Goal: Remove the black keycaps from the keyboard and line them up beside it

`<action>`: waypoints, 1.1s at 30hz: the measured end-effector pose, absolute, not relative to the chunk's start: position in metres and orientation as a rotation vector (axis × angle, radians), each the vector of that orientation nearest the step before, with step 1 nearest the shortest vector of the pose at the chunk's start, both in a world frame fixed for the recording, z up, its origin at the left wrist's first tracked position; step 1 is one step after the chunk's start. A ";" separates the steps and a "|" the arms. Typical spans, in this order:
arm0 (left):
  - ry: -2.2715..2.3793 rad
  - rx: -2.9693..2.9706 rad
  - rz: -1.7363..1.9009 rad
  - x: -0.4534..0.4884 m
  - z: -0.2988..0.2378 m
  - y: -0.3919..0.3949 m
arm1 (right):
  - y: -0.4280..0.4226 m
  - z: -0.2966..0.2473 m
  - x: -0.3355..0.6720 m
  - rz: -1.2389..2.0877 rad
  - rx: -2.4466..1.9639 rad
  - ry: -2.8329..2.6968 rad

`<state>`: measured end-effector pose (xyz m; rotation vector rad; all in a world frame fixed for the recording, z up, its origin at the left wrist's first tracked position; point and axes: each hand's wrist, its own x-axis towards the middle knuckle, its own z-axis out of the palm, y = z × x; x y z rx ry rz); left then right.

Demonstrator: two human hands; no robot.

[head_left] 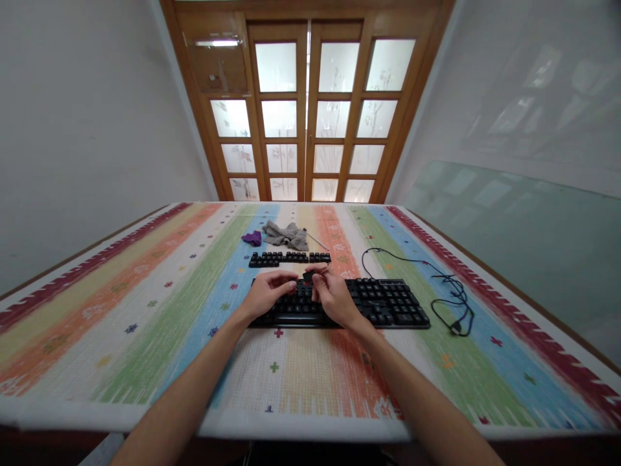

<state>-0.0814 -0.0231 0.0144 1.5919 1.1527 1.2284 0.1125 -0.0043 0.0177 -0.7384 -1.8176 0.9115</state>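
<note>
A black keyboard [388,303] lies flat on the table in front of me, several keys gone from its upper rows. Above its left half, my right hand [332,294] pinches a small black keycap [308,276] between thumb and fingers. Close beside it, my left hand [270,291] hovers over the keyboard's left end, thumb and fingertips pressed together; whatever is between them is too small to make out. Just behind the keyboard, loose black keycaps [290,258] stand in a row.
Past the keycaps lie a grey cloth [286,235], a purple cloth [252,238] and a thin stick [317,240]. The keyboard's cable [453,298] coils on the right. A striped tablecloth [160,310] covers the table; a glass panel [514,239] leans at right.
</note>
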 end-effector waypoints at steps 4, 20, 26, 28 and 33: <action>1.186 1.545 1.321 -0.080 0.014 -0.023 | -0.006 0.017 0.110 0.919 -0.753 -1.759; 1.173 1.545 1.262 -0.082 0.012 -0.024 | -0.005 0.012 0.108 0.987 -0.738 -1.672; 1.150 1.493 1.250 -0.086 0.009 -0.023 | -0.006 0.011 0.109 0.993 -0.735 -1.676; 1.120 1.490 1.255 -0.086 0.009 -0.024 | -0.007 0.012 0.109 0.991 -0.737 -1.690; 1.128 1.537 1.264 -0.085 0.010 -0.024 | -0.008 0.014 0.108 1.003 -0.734 -1.684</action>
